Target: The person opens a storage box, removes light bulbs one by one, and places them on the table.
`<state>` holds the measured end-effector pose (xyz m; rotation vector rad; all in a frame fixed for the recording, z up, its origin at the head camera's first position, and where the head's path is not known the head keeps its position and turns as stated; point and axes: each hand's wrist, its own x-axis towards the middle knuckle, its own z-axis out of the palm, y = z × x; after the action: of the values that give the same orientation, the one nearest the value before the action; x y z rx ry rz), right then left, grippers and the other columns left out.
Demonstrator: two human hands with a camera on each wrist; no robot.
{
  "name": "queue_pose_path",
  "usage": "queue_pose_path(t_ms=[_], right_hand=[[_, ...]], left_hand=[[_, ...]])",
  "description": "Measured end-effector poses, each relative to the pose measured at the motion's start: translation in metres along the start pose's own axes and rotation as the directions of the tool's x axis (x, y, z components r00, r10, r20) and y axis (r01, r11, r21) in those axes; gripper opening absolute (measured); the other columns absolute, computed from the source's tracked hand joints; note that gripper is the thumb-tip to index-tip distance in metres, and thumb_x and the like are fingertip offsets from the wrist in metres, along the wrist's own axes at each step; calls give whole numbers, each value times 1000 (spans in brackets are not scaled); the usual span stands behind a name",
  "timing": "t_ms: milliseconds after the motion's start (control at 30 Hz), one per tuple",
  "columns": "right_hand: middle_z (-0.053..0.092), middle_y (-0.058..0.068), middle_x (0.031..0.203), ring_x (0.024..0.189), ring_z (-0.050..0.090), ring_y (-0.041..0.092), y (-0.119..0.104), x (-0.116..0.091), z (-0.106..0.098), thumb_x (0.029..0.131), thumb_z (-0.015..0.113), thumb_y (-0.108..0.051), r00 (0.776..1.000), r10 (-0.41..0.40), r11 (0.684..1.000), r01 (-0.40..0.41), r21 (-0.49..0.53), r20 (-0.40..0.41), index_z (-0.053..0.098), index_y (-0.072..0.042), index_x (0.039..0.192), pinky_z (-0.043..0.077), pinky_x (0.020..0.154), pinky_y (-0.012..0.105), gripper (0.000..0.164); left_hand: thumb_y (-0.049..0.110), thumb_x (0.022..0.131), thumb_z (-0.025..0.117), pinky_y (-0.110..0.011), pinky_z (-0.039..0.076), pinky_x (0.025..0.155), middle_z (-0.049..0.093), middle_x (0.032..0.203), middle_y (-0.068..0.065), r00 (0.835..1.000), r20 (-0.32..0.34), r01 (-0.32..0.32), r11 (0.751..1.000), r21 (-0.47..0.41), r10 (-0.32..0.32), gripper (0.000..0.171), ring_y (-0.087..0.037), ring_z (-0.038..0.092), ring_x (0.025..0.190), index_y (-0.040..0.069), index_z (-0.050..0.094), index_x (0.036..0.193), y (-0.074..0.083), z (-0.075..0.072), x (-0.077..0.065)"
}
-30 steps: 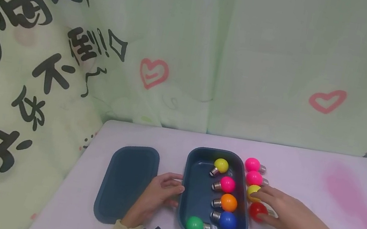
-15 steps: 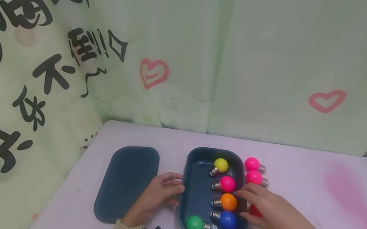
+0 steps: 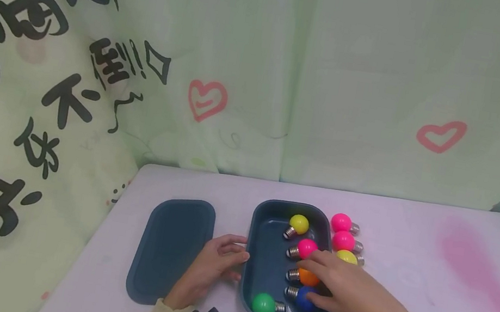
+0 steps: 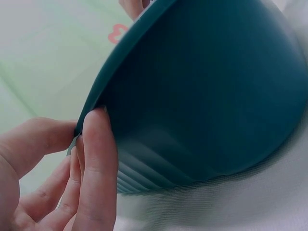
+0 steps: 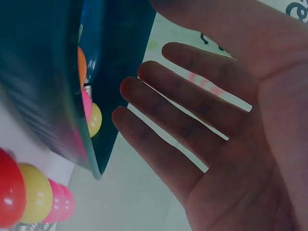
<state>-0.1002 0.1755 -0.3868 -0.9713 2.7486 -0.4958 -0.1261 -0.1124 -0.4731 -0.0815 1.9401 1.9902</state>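
A dark blue tray [image 3: 271, 228] holds several toy light bulbs: a yellow bulb [image 3: 300, 223], a pink bulb [image 3: 306, 247], an orange bulb [image 3: 307, 278], a blue bulb [image 3: 302, 298] and a green bulb [image 3: 263, 305]. Against the tray's left side rests my left hand [image 3: 214, 262]; its thumb and a finger touch the rim and outer wall in the left wrist view. My right hand [image 3: 342, 282] hovers over the tray's right part, partly covering the orange and blue bulbs. In the right wrist view its fingers [image 5: 159, 139] are spread, with nothing held.
A flat dark blue lid [image 3: 171, 253] lies left of the tray. Along the tray's right side are two pink bulbs [image 3: 341, 222], a yellow bulb [image 3: 347, 256] and a red bulb [image 5: 9, 190], which the hand hides from the head view. A pale curtain [image 3: 366, 87] stands behind.
My right hand has moved left, from the loose yellow and red bulbs to above the tray. The loose yellow bulb shows again beside it. My left hand and the bulbs have stayed put.
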Motion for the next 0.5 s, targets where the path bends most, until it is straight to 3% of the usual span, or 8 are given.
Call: queue_pose_path(t_ms=[233, 500], right_hand=[[64, -2, 111, 101, 61, 14, -9, 7, 7, 80, 83, -32, 995, -98, 994, 97, -45, -16, 68, -15, 119, 60, 78, 29, 46], [66, 1, 114, 104, 64, 18, -17, 13, 17, 79, 84, -32, 990, -139, 985, 138, -101, -8, 68, -14, 122, 60, 77, 31, 49]], left_hand=[[20, 88, 76, -30, 60, 69, 69, 109, -10, 1000, 0, -5, 1000, 3, 5, 48, -17, 65, 92, 5, 60, 130, 1, 0, 0], [20, 87, 76, -29, 60, 67, 69, 109, -10, 1000, 1, 5, 1000, -12, -5, 48, -17, 66, 91, 5, 60, 130, 1, 0, 0]])
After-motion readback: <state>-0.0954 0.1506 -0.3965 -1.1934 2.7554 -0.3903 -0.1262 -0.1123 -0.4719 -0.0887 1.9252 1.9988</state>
